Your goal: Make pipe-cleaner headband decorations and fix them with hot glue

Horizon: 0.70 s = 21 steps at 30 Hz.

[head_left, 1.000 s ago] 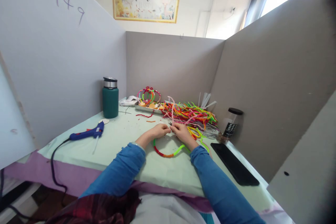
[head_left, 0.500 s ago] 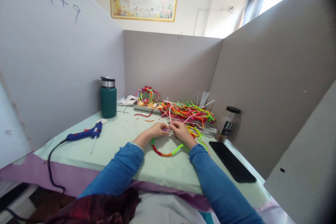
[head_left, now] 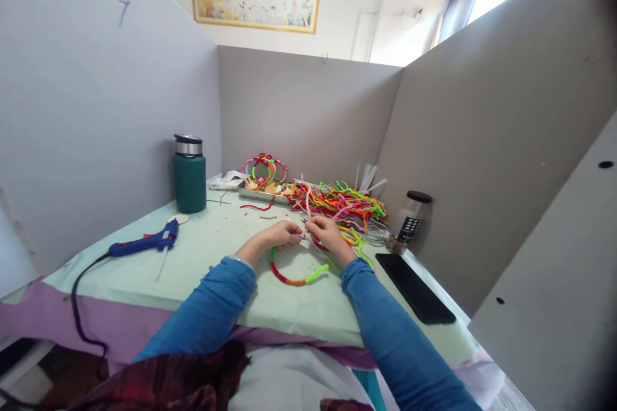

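A curved ring wrapped in coloured pipe cleaner [head_left: 295,282], with green, red, orange and bright green bands, hangs below my two hands; its bright green end points free to the right. My left hand [head_left: 284,234] is closed on this ring near a purple stretch at its upper part. Close beside it, my right hand [head_left: 325,232] pinches a pale pink pipe cleaner [head_left: 308,202], whose length sticks up above the fingers. The fingertips of both hands almost meet, and the exact point of contact is hidden between them.
Behind my hands lies a heap of bright pipe cleaners [head_left: 347,202], beside a metal tray [head_left: 263,196] with finished rings [head_left: 264,170]. A blue glue gun [head_left: 142,244] and a green bottle [head_left: 189,176] stand left. At right are a black phone [head_left: 415,289] and a black-lidded jar [head_left: 411,225].
The view has shifted slightly, so everything sits a little further left and higher. The ring's bright green end now shows apart from my right wrist. Both hands keep their grip.
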Motion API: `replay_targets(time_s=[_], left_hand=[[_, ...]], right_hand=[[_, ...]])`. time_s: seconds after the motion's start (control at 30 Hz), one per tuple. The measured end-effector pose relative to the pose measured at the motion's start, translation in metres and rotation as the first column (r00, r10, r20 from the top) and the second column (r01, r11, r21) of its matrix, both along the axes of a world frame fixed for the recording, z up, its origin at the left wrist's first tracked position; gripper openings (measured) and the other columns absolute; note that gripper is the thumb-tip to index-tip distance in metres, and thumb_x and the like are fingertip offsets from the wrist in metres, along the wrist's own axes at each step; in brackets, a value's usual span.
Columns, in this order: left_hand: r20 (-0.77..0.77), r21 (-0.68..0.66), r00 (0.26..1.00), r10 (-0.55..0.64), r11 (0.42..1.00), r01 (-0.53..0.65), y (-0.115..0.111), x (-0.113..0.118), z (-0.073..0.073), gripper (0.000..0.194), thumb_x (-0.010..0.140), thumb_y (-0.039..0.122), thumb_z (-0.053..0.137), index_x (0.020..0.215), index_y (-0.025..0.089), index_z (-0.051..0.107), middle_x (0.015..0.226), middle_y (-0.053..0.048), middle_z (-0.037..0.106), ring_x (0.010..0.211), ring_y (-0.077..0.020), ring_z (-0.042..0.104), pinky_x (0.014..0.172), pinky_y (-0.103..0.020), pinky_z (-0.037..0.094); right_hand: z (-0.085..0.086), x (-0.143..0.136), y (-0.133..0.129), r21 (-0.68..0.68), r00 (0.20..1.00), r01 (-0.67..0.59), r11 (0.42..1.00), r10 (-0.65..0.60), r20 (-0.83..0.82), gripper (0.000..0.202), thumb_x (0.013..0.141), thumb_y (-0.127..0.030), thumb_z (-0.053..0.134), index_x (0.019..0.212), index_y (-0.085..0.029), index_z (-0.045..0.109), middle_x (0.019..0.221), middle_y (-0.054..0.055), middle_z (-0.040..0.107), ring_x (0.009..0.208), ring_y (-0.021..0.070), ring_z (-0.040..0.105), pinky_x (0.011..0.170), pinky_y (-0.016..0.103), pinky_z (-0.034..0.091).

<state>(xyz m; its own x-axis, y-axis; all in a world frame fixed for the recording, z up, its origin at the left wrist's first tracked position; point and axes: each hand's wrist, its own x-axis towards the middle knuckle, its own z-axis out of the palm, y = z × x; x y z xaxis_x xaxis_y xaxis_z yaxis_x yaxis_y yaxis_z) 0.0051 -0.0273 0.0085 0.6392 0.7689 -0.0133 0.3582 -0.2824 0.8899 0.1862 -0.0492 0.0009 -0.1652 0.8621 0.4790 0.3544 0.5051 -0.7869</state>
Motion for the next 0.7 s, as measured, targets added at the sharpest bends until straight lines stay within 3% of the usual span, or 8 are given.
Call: replay_targets(time_s=[0.23,0.37,0.5,0.7], left_hand=[[0.018,-0.022,0.999,0.045,0.999,-0.044,-0.0005,-0.0013,0.0031,0.033,0.066,0.035,0.066,0.09,0.014,0.059,0.05,0.007,0.039,0.042,-0.007,0.033,0.041,-0.021,0.024],[0.031,-0.016,0.999,0.035,0.999,-0.034,-0.0036,-0.0013,0.0059,0.038,0.067,0.049,0.067,0.079,0.014,0.06,0.05,0.008,0.034,0.042,-0.0061,0.029,0.041,-0.022,0.022],[-0.003,0.045,0.998,0.06,0.997,-0.06,-0.0031,-0.0008,0.0039,0.043,0.068,0.057,0.065,0.071,0.014,0.058,0.048,0.007,0.033,0.04,-0.0062,0.028,0.04,-0.023,0.019],[-0.034,0.203,0.996,0.086,0.976,-0.078,0.0035,0.0007,-0.0027,0.04,0.067,0.051,0.066,0.075,0.011,0.067,0.05,0.004,0.044,0.046,-0.0076,0.034,0.045,-0.023,0.024]], right_hand=[[-0.0015,0.0012,0.0005,0.031,0.999,0.006,0.999,-0.007,0.046,0.027,0.077,-0.04,0.057,0.063,-0.017,0.055,0.054,-0.004,0.045,0.051,0.01,0.038,0.05,0.024,0.028],[-0.0033,0.0032,0.0045,0.105,0.997,0.036,0.994,-0.043,0.065,0.028,0.077,-0.04,0.057,0.062,-0.017,0.055,0.056,-0.004,0.046,0.055,0.0105,0.04,0.053,0.024,0.029],[-0.0065,0.0038,0.0067,0.101,0.995,0.041,0.994,-0.049,0.085,0.027,0.078,-0.039,0.057,0.063,-0.017,0.056,0.055,-0.004,0.046,0.053,0.0105,0.039,0.051,0.023,0.028],[-0.0093,0.001,0.0064,0.08,0.994,0.045,0.996,-0.052,0.092,0.026,0.079,-0.037,0.055,0.062,-0.017,0.055,0.053,-0.004,0.046,0.052,0.0105,0.039,0.051,0.023,0.029]])
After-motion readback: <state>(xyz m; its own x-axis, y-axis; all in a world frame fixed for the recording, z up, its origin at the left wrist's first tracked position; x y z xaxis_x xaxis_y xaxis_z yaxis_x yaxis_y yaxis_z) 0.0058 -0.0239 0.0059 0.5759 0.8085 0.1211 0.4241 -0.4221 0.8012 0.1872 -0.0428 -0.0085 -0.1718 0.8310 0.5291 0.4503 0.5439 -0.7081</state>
